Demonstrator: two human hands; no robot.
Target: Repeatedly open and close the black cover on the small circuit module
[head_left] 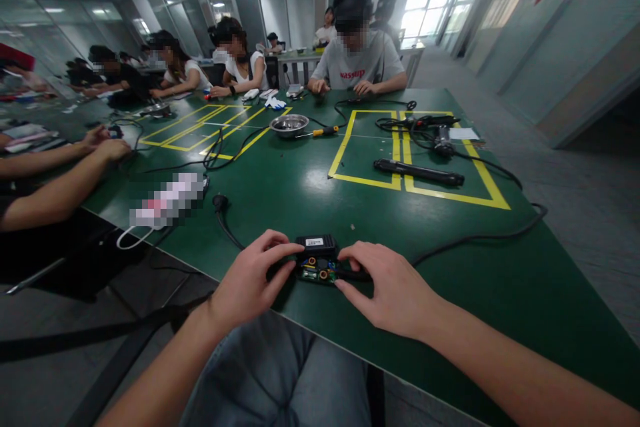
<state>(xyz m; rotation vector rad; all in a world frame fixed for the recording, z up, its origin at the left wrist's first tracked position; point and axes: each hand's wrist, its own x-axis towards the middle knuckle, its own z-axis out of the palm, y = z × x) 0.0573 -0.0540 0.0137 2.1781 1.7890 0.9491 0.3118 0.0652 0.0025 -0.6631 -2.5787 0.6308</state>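
"Where's the thing you're working at?"

"The open case is close in front of you at 12 o'clock, on the green bench. Its board and copper-coloured coils show. The black cover sits just beyond it, with a white label whose dark print is too small to read."

"And your grip?"

"Your right hand has thumb and index finger clamped on the case's right end, by the cord. Your left hand has its index fingertip by the cover and its thumb by the case's left edge; whether it is pinching, you can't tell from here."

"Any writing you can read?"

"Red letters, 'wassup', on the shirt of the person seated across at 12 to 1 o'clock. The pale power strip at your 10 o'clock is pixelated, so any marking is lost."

"What else is around you?"

"A black plug at 11, a steel bowl farther off near 12, with a yellow-and-black screwdriver beside it. At 1 o'clock, a black tube lies across yellow tape."
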